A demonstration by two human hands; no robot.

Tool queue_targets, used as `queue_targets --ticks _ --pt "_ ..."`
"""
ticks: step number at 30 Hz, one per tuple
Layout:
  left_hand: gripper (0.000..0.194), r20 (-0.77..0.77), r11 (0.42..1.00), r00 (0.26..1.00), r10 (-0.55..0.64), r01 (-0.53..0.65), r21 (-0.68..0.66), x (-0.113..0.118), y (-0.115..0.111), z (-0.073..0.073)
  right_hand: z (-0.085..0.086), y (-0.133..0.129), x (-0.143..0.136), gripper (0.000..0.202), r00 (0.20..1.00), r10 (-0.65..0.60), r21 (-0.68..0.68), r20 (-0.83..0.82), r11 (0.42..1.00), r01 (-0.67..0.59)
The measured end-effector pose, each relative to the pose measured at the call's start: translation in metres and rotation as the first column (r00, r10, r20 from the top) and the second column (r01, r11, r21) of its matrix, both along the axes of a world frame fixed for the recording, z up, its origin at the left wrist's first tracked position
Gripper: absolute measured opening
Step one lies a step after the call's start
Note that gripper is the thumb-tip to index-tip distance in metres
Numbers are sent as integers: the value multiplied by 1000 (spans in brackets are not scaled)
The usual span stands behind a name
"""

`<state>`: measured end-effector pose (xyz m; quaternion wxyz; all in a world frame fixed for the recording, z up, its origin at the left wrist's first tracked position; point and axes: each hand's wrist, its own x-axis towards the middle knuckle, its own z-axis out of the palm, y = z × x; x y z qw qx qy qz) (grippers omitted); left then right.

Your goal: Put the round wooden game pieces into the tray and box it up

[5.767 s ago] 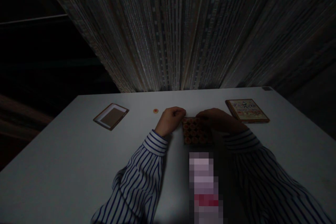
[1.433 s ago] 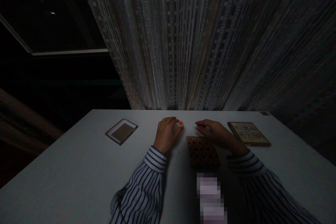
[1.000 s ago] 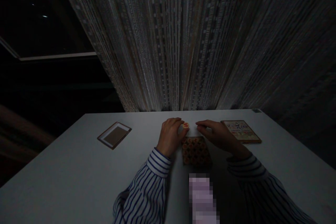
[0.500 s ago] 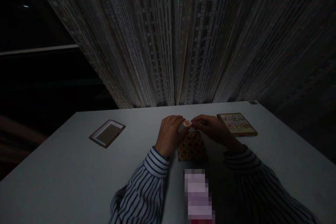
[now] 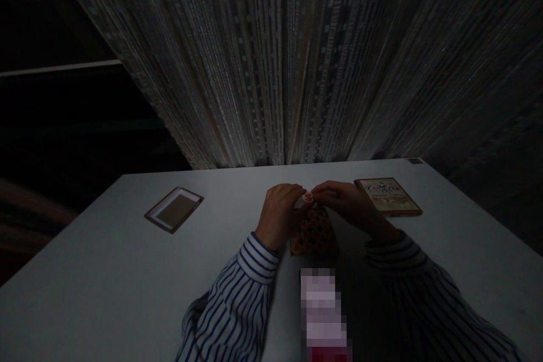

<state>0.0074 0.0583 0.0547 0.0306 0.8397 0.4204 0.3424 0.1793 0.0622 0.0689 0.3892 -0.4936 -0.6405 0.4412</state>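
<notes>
The left hand [image 5: 283, 209] pinches a round disc [image 5: 307, 197] between thumb and fingers, while the right hand [image 5: 345, 203] has its fingers bent and its fingertips at the disc's right edge; whether these grip it too, I cannot tell. The disc is pale cream and small, with a red character on its face, which is turned toward the viewer; the character is too blurred to read. It is at the far side of the box [image 5: 292, 251], which is dark-edged and filled with rows of similar discs [image 5: 314, 232], looking orange-brown in the shade. Blue-and-white striped sleeves [image 5: 258, 260] come in on either side of the box. Just on its near side is a pixelated strip [image 5: 323, 305], lilac with red at the near end. Well to the box's left lies a shallow brown-rimmed tray [image 5: 175, 210]; to its right, a flat case [image 5: 388, 196] with dark lettering. All sit on a white table [image 5: 148, 288], and beyond the box hangs a striped curtain [image 5: 271, 68].
</notes>
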Motion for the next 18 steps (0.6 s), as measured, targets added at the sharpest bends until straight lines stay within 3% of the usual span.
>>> queue_targets --ticks 10,18 --pt "28 53 995 999 -12 17 -95 -3 1 0 -4 1 4 25 1000 -4 30 21 1000 3" --pt "20 327 932 945 22 98 -348 -6 7 0 -7 4 7 21 997 18 113 72 993 -26"
